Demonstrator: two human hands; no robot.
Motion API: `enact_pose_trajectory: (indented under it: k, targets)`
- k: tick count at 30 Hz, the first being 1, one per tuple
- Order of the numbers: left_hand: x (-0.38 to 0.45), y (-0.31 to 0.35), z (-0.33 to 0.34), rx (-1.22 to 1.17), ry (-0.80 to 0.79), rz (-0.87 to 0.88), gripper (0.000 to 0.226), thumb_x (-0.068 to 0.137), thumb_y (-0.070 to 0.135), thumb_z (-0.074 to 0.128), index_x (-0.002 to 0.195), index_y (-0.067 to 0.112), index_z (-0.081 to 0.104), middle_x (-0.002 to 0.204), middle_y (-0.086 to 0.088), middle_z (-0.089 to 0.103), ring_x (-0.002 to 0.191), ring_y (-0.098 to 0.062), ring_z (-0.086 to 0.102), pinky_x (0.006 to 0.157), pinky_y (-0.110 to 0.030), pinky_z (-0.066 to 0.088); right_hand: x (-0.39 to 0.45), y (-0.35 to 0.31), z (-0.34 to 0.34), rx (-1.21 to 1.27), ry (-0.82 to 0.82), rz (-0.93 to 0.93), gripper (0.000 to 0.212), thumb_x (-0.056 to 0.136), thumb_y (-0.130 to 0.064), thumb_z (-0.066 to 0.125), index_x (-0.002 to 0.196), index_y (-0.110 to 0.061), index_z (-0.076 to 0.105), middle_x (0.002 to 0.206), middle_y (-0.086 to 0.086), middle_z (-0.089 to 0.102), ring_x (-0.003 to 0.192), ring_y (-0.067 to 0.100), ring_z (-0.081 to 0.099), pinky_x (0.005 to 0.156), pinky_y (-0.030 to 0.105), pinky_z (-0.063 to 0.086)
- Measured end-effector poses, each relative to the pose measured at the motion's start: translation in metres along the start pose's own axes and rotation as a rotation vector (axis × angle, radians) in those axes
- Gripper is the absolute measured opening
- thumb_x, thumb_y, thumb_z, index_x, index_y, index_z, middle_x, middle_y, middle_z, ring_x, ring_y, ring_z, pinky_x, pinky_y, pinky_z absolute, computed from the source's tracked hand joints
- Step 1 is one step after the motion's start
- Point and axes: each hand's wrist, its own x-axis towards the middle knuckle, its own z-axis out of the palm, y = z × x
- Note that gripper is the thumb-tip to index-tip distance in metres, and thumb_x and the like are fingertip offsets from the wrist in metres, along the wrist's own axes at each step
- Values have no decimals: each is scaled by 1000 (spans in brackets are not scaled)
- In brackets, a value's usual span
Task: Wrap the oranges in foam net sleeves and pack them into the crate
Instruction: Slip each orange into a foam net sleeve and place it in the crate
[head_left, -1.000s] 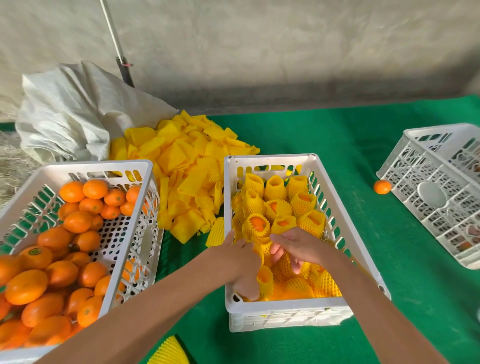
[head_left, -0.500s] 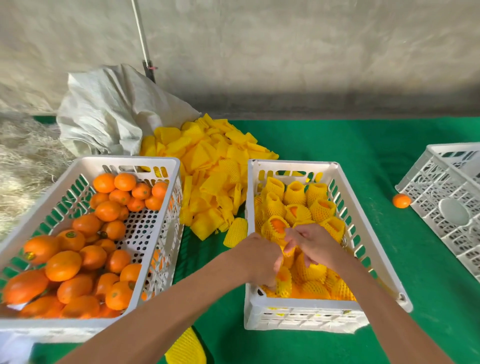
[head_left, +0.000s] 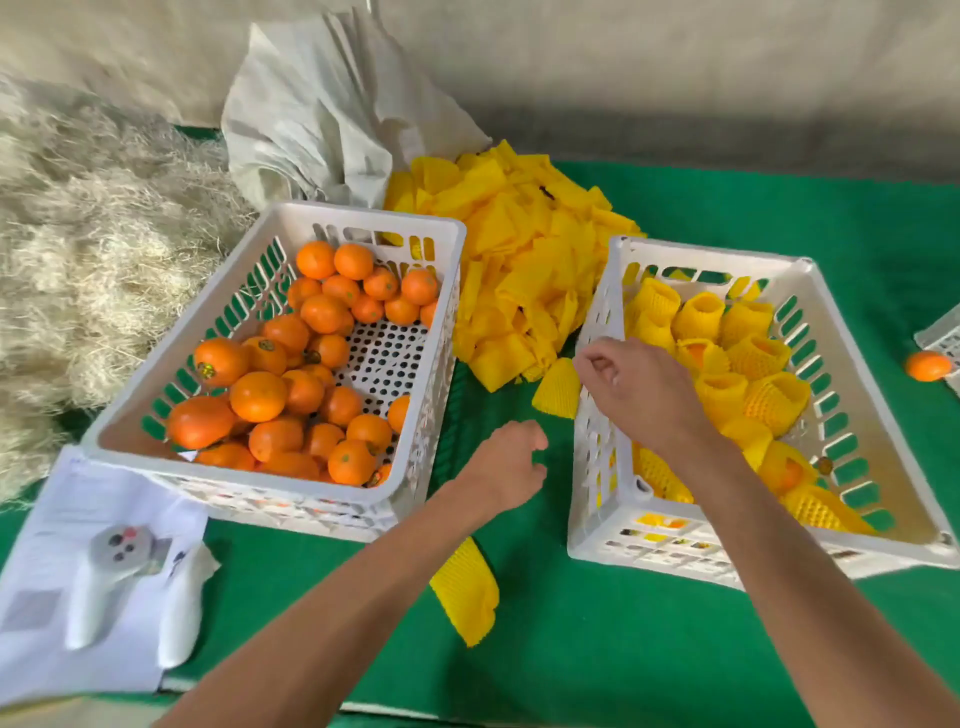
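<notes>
Hovering over the green cloth in the lower middle of the frame, the left hand is holding nothing, its fingers loosely curled, between the two white crates. The right hand is hanging over the left rim of the packing crate at the right of the frame, its fingers bent and drawn together; whether they are pinching anything I cannot tell, as the picture is blurring there. Wrapped oranges in yellow foam net are filling that crate, standing in rows at its far end and lying looser toward the near end. Bare oranges are lying heaped in the other crate at the left centre. A pile of sleeves is spreading between the crates toward the upper middle, with one sleeve lying just beside the right hand's fingers and another flat sleeve lying on the cloth near the left forearm. A stray orange is sitting at the right edge of the frame. A white sack is slumping at the top, straw is covering the upper left, and a white handheld device is resting on papers at the lower left.
</notes>
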Motion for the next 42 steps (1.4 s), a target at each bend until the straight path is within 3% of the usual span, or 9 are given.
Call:
enact_pose_trajectory:
  k: [6, 14, 18, 21, 24, 27, 31, 35, 42]
  targets:
    - [-16, -41, 30, 436, -365, -168, 68, 86, 11, 76, 145, 7, 43, 141, -17, 47, 130, -38, 50, 102, -49, 50, -24, -40, 38, -226, -201, -74, 23, 101, -42, 53, 106, -27, 70, 104, -4, 70, 94, 22, 63, 69, 35, 50]
    - [-23, -81, 49, 481, -344, -200, 48, 90, 7, 69, 134, 8, 50, 136, -15, 49, 127, -33, 52, 98, -42, 52, -45, -56, 64, -173, -294, -19, 22, 101, -42, 53, 97, -26, 68, 99, -8, 69, 90, 19, 65, 67, 36, 54]
    - [-26, -72, 26, 271, -267, -204, 24, 92, 5, 64, 116, 5, 67, 121, -17, 67, 111, -35, 67, 96, -44, 56, -46, -59, 65, -83, -387, 81, 20, 104, -27, 52, 101, -17, 69, 103, 1, 71, 97, 24, 66, 78, 41, 54]
    - [-30, -49, -6, -18, -58, -106, 12, 96, 15, 67, 106, 10, 72, 114, -13, 66, 105, -29, 65, 91, -37, 52, -57, -64, 60, -23, -407, 107, 31, 107, -11, 44, 131, -12, 64, 131, 5, 66, 121, 24, 60, 96, 32, 45]
    - [-40, -26, -49, -350, 217, 119, 4, 98, 20, 66, 100, 20, 63, 103, 4, 62, 83, -1, 55, 70, -19, 40, -72, -72, 44, 118, -235, 127, 37, 109, -31, 40, 143, -25, 55, 131, -3, 65, 117, 15, 60, 95, 30, 45]
    - [-47, -15, -90, -618, 375, 260, 11, 101, 13, 63, 106, 23, 63, 96, 15, 59, 69, 0, 52, 61, -15, 38, -73, -80, 29, 411, -34, 255, 40, 98, -56, 49, 137, -45, 55, 122, -19, 65, 107, -4, 61, 92, 26, 49]
    - [-41, -19, -124, -758, 401, 239, 17, 101, 10, 63, 114, 20, 66, 116, 7, 67, 105, -15, 62, 86, -36, 50, -53, -95, 22, 752, 55, 332, 38, 85, -64, 66, 121, -53, 67, 120, -27, 69, 114, -6, 64, 94, 27, 51]
    - [-35, -30, -138, -1079, 350, 88, 20, 95, 7, 70, 111, 18, 70, 115, 1, 74, 102, -14, 66, 86, -33, 47, -34, -107, 30, 1049, 21, 325, 58, 71, -72, 78, 120, -41, 73, 120, -8, 74, 113, 15, 70, 87, 30, 59]
    - [-38, -30, -128, -1331, 465, -25, 24, 97, 10, 70, 120, 10, 64, 114, -9, 69, 104, -22, 67, 92, -39, 56, -22, -120, 62, 1580, -130, 330, 44, 87, -33, 77, 129, -20, 70, 140, 9, 63, 128, 24, 61, 93, 31, 56]
